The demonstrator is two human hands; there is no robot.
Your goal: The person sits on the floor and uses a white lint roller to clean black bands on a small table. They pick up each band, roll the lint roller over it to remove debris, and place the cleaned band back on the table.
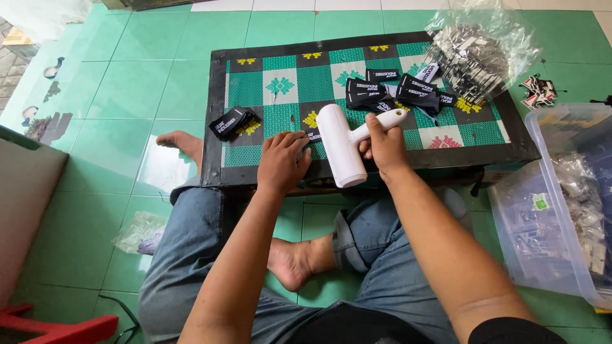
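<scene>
Person sits cross-legged on a green tiled floor (127,89) at a low worktop (217,95) with a green, black and white patterned top. Right hand (384,148) is wrapped around the handle of a white roller (341,151), a fat white cylinder on a white handle; roller lies across the near edge of the worktop, cylinder pointing toward the person, handle angled up to the right. Left hand (282,160) is palm down on the worktop just left of the roller, fingers curled, pressing a black label (312,136) with white print; only a bit of the label shows past the fingertips, so cannot tell whether it is gripped or just held flat. Left hand is near the roller, cannot tell if touching. Small stack of black labels (233,123) sits at the left part of the worktop, apart from the hands. Loose pile of more black labels (390,90) lies behind the roller near the middle. Clear plastic bag (478,54) of small black-and-white pieces rests on the far right corner. Clear plastic bin (561,210) stands on the floor to the right, holding bagged items. Crumpled bag (141,230) lies on the floor by the left knee. Red stool (57,328) at bottom left.
</scene>
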